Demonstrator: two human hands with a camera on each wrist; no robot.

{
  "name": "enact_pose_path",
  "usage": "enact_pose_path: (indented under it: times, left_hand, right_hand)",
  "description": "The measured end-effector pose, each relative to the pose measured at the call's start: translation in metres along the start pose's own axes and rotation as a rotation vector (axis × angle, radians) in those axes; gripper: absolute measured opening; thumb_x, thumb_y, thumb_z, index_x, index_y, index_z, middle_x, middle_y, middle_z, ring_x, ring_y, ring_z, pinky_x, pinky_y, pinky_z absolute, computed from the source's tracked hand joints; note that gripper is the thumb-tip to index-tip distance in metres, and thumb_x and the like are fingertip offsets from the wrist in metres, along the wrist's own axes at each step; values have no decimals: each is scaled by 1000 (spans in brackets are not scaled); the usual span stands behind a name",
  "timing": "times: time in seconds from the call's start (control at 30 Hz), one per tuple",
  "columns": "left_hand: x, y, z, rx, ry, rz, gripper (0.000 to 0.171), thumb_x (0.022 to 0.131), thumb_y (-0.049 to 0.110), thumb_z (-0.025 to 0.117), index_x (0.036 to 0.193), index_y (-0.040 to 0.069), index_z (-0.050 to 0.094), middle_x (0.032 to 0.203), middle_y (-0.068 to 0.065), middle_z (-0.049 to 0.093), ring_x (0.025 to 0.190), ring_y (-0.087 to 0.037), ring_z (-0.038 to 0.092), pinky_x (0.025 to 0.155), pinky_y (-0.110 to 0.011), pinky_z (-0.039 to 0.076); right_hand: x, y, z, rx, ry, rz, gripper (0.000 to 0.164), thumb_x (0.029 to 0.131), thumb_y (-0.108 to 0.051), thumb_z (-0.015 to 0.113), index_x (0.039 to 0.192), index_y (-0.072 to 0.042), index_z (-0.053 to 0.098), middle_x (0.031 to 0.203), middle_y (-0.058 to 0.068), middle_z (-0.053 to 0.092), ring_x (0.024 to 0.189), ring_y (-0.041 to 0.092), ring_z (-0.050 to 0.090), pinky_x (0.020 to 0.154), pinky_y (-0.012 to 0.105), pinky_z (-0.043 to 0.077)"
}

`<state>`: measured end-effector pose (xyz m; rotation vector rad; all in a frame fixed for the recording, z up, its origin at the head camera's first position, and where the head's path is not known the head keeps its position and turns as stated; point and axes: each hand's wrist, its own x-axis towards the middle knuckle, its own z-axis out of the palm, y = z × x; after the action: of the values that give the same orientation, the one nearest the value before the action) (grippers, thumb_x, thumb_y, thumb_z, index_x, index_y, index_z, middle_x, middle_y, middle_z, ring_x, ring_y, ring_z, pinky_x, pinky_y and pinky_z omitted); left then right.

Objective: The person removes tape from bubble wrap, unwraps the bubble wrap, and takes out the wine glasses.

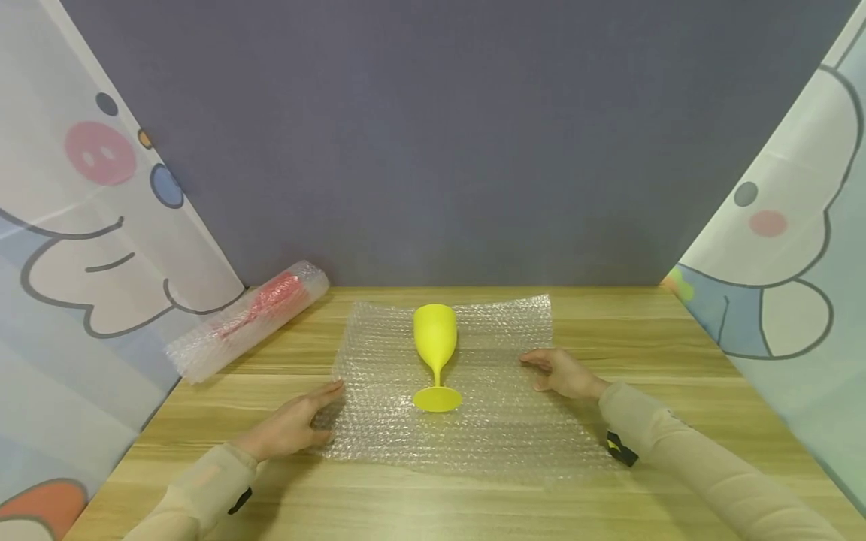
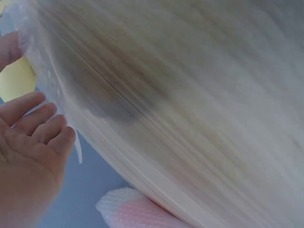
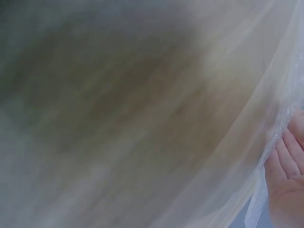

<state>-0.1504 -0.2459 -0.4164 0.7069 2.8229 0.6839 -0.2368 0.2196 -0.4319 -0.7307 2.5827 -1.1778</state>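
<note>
A yellow plastic goblet (image 1: 435,334) lies on its side on a spread sheet of bubble wrap (image 1: 501,428), its bowl toward the back and its round foot toward the front. At the sheet's left edge is my left hand (image 1: 287,426), fingers extended and thumb apart; in the left wrist view its fingertips (image 2: 51,111) are right by the wrap. My right hand (image 1: 570,374) reaches over the right edge with fingers extended. The right wrist view has that hand's fingers (image 3: 285,159) against the wrap's edge, and the goblet is out of sight there.
A roll of bubble wrap with a red object inside (image 1: 271,297) leans at the back left of the wooden table (image 1: 379,503). Behind the table stands a dark grey panel (image 1: 446,150). Cartoon-printed cloths (image 1: 778,255) flank both sides.
</note>
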Motion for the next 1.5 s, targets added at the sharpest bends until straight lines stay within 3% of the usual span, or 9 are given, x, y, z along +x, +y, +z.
enact_pose_path:
  times: [0.27, 0.53, 0.77, 0.97, 1.07, 1.27, 1.5]
  left_hand:
    - [4, -4, -3, 6, -48, 25, 64, 76, 13, 71, 128, -12, 44, 140, -28, 35, 125, -47, 36, 101, -58, 32]
    - [17, 0, -4, -7, -118, 0, 66, 77, 16, 71, 129, -13, 42, 142, -28, 33, 127, -47, 34, 102, -58, 31]
    - [45, 6, -5, 7, -132, 6, 66, 76, 12, 71, 130, -13, 41, 142, -28, 31, 128, -45, 33, 105, -55, 30]
    - [76, 6, -5, -54, -79, 67, 75, 74, 12, 72, 135, -11, 34, 145, -26, 28, 131, -43, 29, 108, -54, 26]
    - [88, 4, -4, -94, -80, 63, 79, 74, 14, 73, 137, -10, 30, 147, -24, 25, 133, -42, 26, 109, -54, 23]
    - [102, 0, 0, -111, -99, 3, 84, 75, 21, 74, 140, -5, 28, 149, -19, 25, 136, -37, 24, 112, -50, 21]
    - [107, -3, 4, -129, -96, -26, 86, 73, 22, 76, 140, -5, 29, 148, -20, 25, 136, -38, 23, 112, -50, 20]
  right_hand:
    - [-1, -1, 0, 11, 1, 10, 53, 74, 7, 65, 123, 13, 47, 128, 29, 49, 120, 47, 42, 102, 54, 33]
    - [-3, -2, 1, -8, -2, -17, 51, 74, 7, 65, 121, 15, 48, 125, 31, 50, 119, 48, 43, 101, 54, 35]
    - [-3, -3, 3, -3, -11, -9, 51, 74, 7, 66, 121, 14, 48, 126, 30, 50, 119, 47, 43, 101, 54, 35]
    - [-2, -2, 1, 5, -15, -8, 51, 75, 8, 64, 122, 15, 47, 126, 31, 49, 120, 48, 42, 101, 54, 34]
    - [-1, -2, 1, -1, -19, -12, 51, 75, 8, 64, 123, 15, 47, 126, 30, 49, 120, 47, 42, 102, 54, 34]
    - [-1, -5, 1, -12, -22, -14, 51, 75, 8, 64, 122, 15, 47, 126, 30, 49, 120, 47, 43, 101, 53, 35]
    - [0, -4, 3, -12, -1, -9, 51, 74, 8, 65, 122, 14, 48, 127, 30, 49, 120, 46, 43, 102, 52, 34]
